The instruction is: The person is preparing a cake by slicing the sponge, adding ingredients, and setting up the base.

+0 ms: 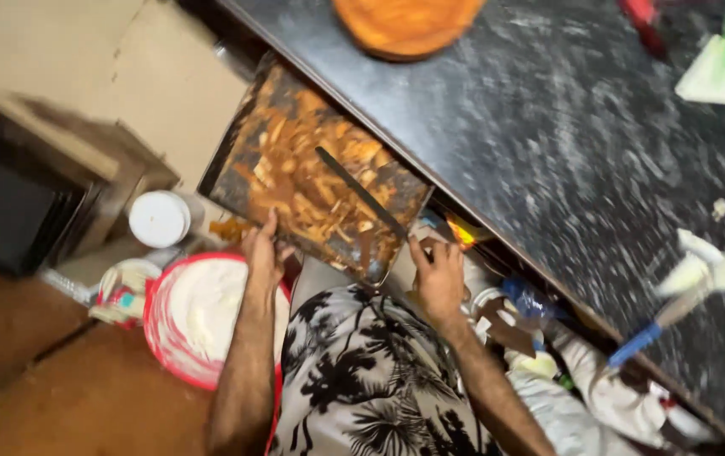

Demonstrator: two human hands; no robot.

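A dark rectangular board [312, 173] covered with brown and orange scraps juts out past the edge of the black counter. My left hand [261, 247] grips its near left edge. My right hand [437, 274] holds the handle of a long dark knife [361, 192], whose blade lies flat across the scraps on the board. Below the board, by my left arm, stands a red-rimmed bucket [198, 317] with white contents.
A black speckled counter [565, 143] fills the right side, with a round orange wooden board [405, 24] at its far end and a blue-handled white tool [700, 283] near its right. A white lidded jar [160, 218] and plastic bags sit on the floor under the counter.
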